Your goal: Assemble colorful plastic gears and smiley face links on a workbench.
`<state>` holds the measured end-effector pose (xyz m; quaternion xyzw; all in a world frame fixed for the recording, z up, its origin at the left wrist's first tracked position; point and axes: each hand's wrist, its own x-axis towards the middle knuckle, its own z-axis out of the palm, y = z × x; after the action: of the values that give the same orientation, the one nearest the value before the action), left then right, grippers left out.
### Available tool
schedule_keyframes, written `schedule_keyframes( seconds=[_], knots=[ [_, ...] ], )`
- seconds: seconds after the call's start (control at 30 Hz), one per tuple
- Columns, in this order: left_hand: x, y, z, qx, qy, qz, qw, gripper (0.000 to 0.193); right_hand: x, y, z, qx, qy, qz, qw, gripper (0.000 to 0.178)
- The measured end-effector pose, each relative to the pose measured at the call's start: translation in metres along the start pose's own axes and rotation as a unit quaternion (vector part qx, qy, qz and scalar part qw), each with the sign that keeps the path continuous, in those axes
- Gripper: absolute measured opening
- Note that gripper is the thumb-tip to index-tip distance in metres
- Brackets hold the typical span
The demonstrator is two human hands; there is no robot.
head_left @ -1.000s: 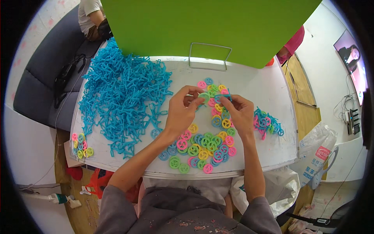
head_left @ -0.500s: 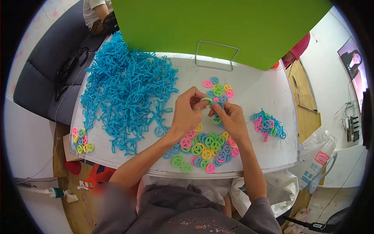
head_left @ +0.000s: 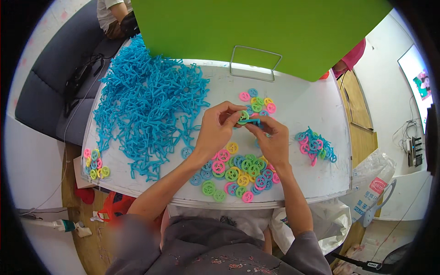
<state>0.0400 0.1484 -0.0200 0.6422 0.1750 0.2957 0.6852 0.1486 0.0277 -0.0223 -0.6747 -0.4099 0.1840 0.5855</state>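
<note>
My left hand (head_left: 216, 130) pinches a small green plastic wheel (head_left: 243, 118) between thumb and fingertips, its spoked face showing. Close against it, my right hand (head_left: 274, 141) grips a thin blue plastic piece (head_left: 253, 122), one end of which reaches the wheel; whether the two are joined I cannot tell. Both hands are above the middle of the white table. Beneath and nearer to me lies a loose spread of pink, yellow, green and blue wheels (head_left: 232, 174). A smaller cluster of wheels (head_left: 257, 101) sits just beyond my fingers.
A large heap of blue plastic pieces (head_left: 151, 98) covers the table's left side. To the right is a pile of blue pieces with wheels on them (head_left: 315, 145). More wheels (head_left: 95, 165) lie at the left edge. A green panel (head_left: 256, 32) with a wire frame (head_left: 255, 64) stands behind.
The green wheel has turned from nearly edge-on to show its face. The blue piece has swung to lie sideways against it. Both hands have shifted slightly.
</note>
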Motion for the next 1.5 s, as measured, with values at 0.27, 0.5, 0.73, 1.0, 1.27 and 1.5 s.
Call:
schedule_keyframes(
  seconds=[0.27, 0.5, 0.73, 1.0, 1.27, 1.5],
  knots=[
    [-0.003, -0.004, 0.0, 0.045, -0.002, -0.014, 0.999, 0.017, 0.0, 0.0, 0.003, -0.018, 0.028, -0.02, 0.999, 0.014],
    [-0.006, -0.002, 0.003, -0.016, 0.002, -0.059, 0.998, 0.017, -0.002, 0.006, 0.011, 0.035, 0.079, 0.0, 0.996, 0.014],
    [-0.01, -0.005, 0.012, -0.15, 0.025, -0.118, 0.981, 0.019, -0.003, 0.008, 0.014, 0.107, 0.099, 0.071, 0.987, 0.013],
    [-0.01, -0.003, 0.015, -0.186, 0.059, -0.147, 0.97, 0.019, -0.003, 0.009, 0.017, 0.132, 0.11, 0.067, 0.983, 0.012],
    [-0.011, 0.001, 0.019, -0.085, 0.079, -0.034, 0.993, 0.017, -0.005, 0.012, 0.024, 0.131, 0.124, 0.047, 0.982, 0.012],
    [-0.015, -0.005, 0.025, -0.172, 0.127, -0.069, 0.975, 0.014, -0.007, 0.019, 0.023, 0.201, 0.113, 0.114, 0.966, 0.014]
  ],
)
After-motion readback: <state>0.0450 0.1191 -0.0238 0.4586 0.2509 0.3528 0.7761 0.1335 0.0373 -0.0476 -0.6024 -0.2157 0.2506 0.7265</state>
